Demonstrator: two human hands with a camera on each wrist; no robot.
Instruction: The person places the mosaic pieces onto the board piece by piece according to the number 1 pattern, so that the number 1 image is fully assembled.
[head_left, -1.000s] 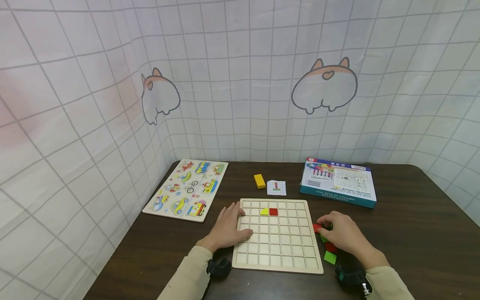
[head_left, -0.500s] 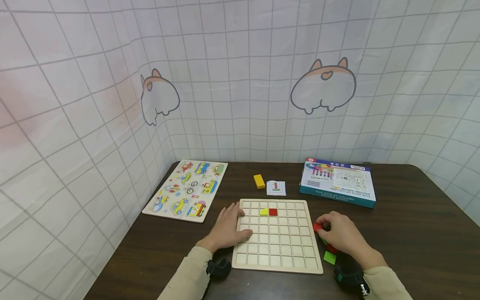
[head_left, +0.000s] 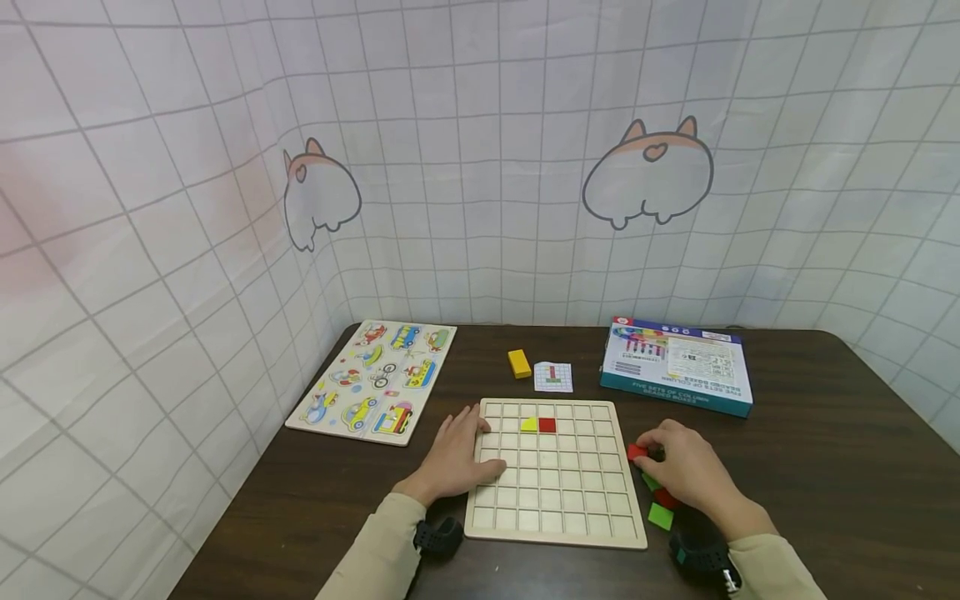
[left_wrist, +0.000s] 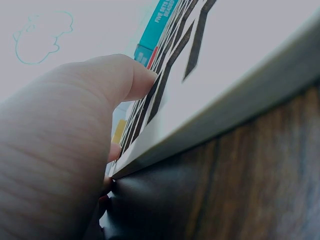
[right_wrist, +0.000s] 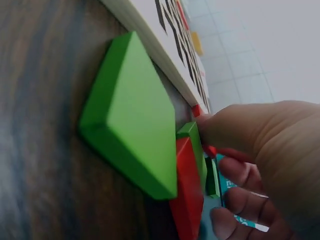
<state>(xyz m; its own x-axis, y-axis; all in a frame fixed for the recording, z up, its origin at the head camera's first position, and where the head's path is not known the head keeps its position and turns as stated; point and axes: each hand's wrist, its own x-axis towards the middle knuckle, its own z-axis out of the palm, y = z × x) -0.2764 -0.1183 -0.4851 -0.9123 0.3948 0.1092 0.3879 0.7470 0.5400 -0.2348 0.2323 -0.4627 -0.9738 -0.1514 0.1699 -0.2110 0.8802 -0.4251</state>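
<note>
A wooden grid board (head_left: 558, 500) lies on the dark table, with a yellow piece (head_left: 528, 424) and a red piece (head_left: 547, 424) side by side in its second row. My left hand (head_left: 457, 454) rests flat on the board's left edge, thumb (left_wrist: 100, 85) lying on the grid (left_wrist: 240, 90). Just off the board's right edge, my right hand (head_left: 678, 467) hovers over a small pile of coloured pieces. Its thumb and fingers (right_wrist: 255, 150) pinch a small red piece (head_left: 636, 452). A green piece (right_wrist: 130, 115) and a red piece (right_wrist: 187, 200) lie by the hand; the green one (head_left: 661, 516) is nearest me.
A yellow block (head_left: 519, 363) and a small pattern card (head_left: 553, 376) lie behind the board. A teal game box (head_left: 675, 362) sits at the back right, and a vehicle peg puzzle (head_left: 375, 379) at the back left. A checked curtain closes off the back and left.
My right hand has edged slightly up and away over the pile with the small red piece at its fingertips. The left hand and board have not moved.
</note>
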